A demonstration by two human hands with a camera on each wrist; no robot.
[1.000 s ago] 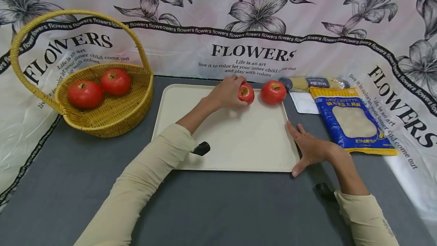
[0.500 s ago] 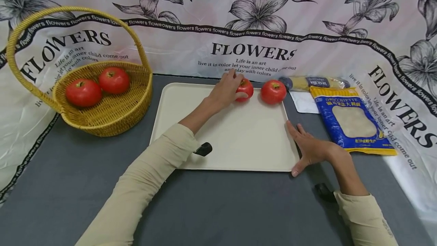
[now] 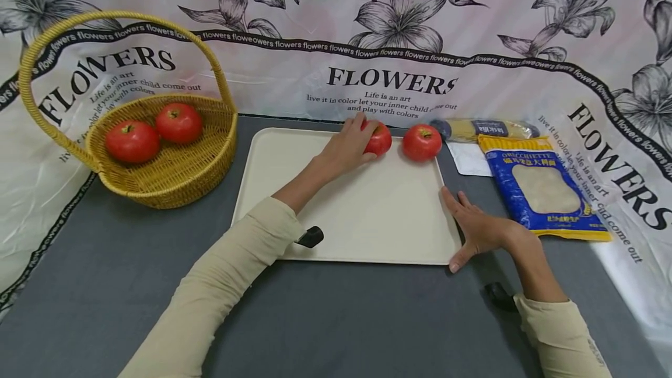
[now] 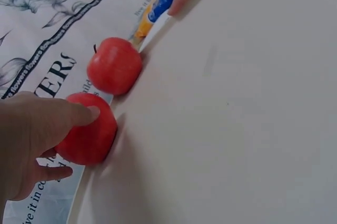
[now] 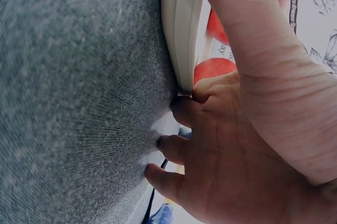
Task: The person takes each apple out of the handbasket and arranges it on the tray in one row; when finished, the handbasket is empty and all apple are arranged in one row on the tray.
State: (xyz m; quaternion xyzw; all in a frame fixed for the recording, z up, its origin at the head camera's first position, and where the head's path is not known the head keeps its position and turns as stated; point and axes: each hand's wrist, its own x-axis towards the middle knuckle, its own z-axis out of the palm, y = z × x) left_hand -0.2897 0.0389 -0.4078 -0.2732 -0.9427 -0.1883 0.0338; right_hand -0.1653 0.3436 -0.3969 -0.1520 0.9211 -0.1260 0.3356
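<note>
A red apple [image 3: 380, 140] stands at the back edge of the cream tray [image 3: 367, 220], and my left hand [image 3: 346, 147] holds it from its left side. In the left wrist view the thumb lies across this apple [image 4: 89, 139], and the other fingers are partly hidden behind it. Close by on the right is a second apple [image 3: 422, 143], its thin stem visible in the left wrist view. My right hand [image 3: 480, 229] is spread beside the tray's right side, fingertips right at its edge; the right wrist view shows them against the tray corner [image 5: 184, 39].
A yellow wicker basket [image 3: 168, 194] with two tomatoes [image 3: 132, 142] stands left of the tray, its tall handle raised. At right lie a blue and yellow pasta bag [image 3: 546, 188], a long yellow pack [image 3: 490, 129] and a white sheet [image 3: 468, 159]. A floral cloth hangs behind.
The held apple has turned and shifted slightly back, so its stem end no longer shows. The left fingers and thumb have changed position on it. The right hand has stayed in place.
</note>
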